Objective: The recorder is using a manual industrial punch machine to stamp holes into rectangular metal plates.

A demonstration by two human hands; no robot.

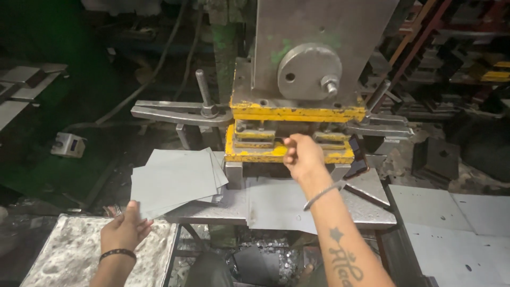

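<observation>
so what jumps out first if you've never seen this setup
The yellow-painted press die at the centre, under a big grey steel block, draws the eye, with the right hand reaching in at its front edge. To the left, a fanned stack of grey metal sheets lies on the press table, the left hand at its near corner.

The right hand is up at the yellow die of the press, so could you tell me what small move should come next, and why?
Probably draw the right hand back from the yellow die: its fingers sit at the die opening, while the left hand already touches the stack of grey sheets.
</observation>
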